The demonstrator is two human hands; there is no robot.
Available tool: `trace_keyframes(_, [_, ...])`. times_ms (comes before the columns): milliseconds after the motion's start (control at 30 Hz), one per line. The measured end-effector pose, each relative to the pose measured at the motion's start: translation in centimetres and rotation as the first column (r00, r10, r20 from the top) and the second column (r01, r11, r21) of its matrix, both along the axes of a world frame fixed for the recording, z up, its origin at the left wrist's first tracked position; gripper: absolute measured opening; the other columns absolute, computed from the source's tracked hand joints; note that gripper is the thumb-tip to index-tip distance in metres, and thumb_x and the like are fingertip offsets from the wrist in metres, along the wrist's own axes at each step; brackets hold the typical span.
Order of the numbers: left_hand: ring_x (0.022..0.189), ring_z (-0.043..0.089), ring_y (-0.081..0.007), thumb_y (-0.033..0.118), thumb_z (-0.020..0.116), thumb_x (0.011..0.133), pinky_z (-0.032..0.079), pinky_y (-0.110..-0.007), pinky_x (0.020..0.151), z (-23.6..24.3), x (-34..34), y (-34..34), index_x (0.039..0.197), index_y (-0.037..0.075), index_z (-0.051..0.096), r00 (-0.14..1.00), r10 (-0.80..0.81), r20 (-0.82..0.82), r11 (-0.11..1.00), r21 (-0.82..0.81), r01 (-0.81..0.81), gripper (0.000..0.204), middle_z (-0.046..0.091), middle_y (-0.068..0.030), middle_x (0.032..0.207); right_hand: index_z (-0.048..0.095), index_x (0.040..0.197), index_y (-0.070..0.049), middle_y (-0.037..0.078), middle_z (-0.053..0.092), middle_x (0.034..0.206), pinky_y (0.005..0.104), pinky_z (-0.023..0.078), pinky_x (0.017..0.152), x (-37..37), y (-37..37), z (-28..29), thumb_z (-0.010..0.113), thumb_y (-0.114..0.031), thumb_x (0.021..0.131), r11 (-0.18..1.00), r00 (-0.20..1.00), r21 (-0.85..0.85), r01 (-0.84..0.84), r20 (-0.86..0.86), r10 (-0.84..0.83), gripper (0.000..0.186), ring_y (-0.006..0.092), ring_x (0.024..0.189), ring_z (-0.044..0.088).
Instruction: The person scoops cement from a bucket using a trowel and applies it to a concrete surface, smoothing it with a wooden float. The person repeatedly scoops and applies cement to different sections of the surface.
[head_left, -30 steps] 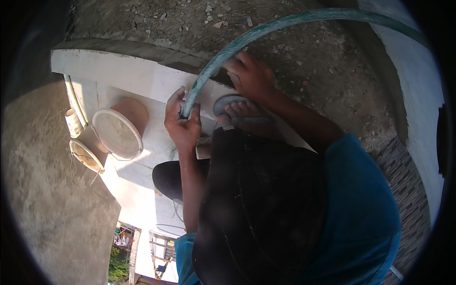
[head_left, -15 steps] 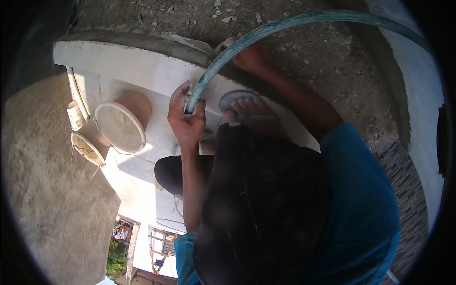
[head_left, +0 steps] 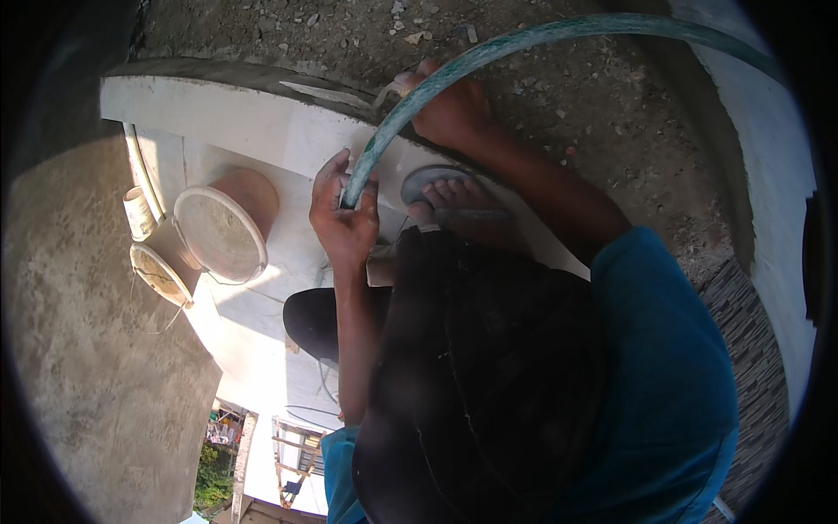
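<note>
My left hand is closed around the end of a green hose, holding its mouth just above a white tiled ledge. The hose arcs up and away to the right. My right hand reaches past the hose to the ledge's grey far edge. Its fingers are curled around a small pale object whose tip pokes out to the left. My foot in a grey sandal rests on the ledge between the two hands.
A tan bucket of cloudy liquid stands on the ledge at left, with a smaller bucket and a small can beside it. Rough gravel ground lies beyond. The ledge drops off to buildings far below.
My right hand has moved forward from beside the sandal to the ledge's far edge, where a pale streak now shows. My left hand keeps its hold on the hose end.
</note>
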State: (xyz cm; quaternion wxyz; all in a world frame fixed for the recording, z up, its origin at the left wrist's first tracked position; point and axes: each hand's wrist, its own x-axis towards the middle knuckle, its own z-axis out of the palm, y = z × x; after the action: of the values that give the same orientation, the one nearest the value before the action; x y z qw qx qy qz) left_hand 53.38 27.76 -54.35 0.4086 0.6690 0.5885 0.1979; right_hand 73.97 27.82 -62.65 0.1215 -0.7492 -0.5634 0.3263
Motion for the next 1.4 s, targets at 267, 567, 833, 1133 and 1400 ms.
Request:
trace_keyframes(267, [0.109, 0.067, -0.0298, 0.002, 0.077, 0.083, 0.051, -0.040, 0.097, 0.6, 0.1, 0.1, 0.094, -0.002, 0.069, 1.000, 0.010, -0.023, 1.000, -0.024, -0.010, 0.014, 0.068, -0.0167, 0.123, 0.066, 0.125, -0.019, 0.010, 0.060, 0.113, 0.0474, 0.055, 0.085, 0.3, -0.3, 0.6, 0.070, -0.023, 0.088, 0.988, 0.995, 0.141, 0.068, -0.085, -0.056, 0.037, 0.0332, 0.105, 0.065])
trace_keyframes(567, [0.109, 0.067, -0.0301, 0.001, 0.077, 0.082, 0.051, -0.039, 0.096, 0.4, -0.2, -0.1, 0.091, -0.001, 0.069, 1.000, 0.025, -0.010, 0.999, -0.021, -0.026, 0.013, 0.068, -0.0173, 0.123, 0.068, 0.120, -0.013, 0.011, 0.060, 0.109, 0.0476, 0.055, 0.082, -2.6, 2.5, -2.5, 0.069, -0.020, 0.087, 0.957, 0.990, 0.267, 0.111, -0.116, -0.083, 0.034, 0.0339, 0.099, 0.065])
trace_keyframes(833, [0.111, 0.066, -0.0312, 0.002, 0.078, 0.082, 0.050, -0.041, 0.097, 0.4, -0.3, 0.4, 0.085, 0.000, 0.067, 0.999, 0.007, -0.054, 1.000, -0.012, -0.008, 0.011, 0.068, -0.0185, 0.123, 0.068, 0.120, -0.014, 0.008, 0.060, 0.110, 0.0469, 0.055, 0.082, -1.4, 0.4, 0.6, 0.071, -0.022, 0.086, 0.970, 0.996, 0.233, 0.065, -0.082, -0.047, 0.035, 0.0329, 0.099, 0.066])
trace_keyframes(1133, [0.114, 0.065, -0.0306, 0.005, 0.078, 0.084, 0.050, -0.040, 0.094, -0.8, -1.7, 2.0, 0.079, 0.000, 0.063, 0.999, -0.036, -0.028, 0.998, 0.043, 0.037, 0.017, 0.066, -0.0239, 0.125, 0.069, 0.124, -0.021, 0.010, 0.062, 0.115, 0.0456, 0.054, 0.088, 5.3, -6.6, -4.4, 0.074, -0.032, 0.089, 0.985, 0.979, 0.095, 0.145, -0.156, -0.129, 0.037, 0.0322, 0.103, 0.067])
trace_keyframes(1400, [0.107, 0.066, -0.0230, 0.006, 0.078, 0.086, 0.052, -0.033, 0.081, -1.1, -2.2, 2.4, 0.080, -0.001, 0.064, 0.998, -0.051, 0.024, 0.997, 0.052, 0.049, 0.017, 0.064, -0.0210, 0.129, 0.068, 0.125, -0.023, 0.008, 0.061, 0.109, 0.0447, 0.053, 0.090, 6.2, -11.9, -6.1, 0.072, -0.031, 0.089, 0.993, 0.993, 0.007, 0.118, 0.012, -0.118, 0.037, 0.0298, 0.105, 0.065])
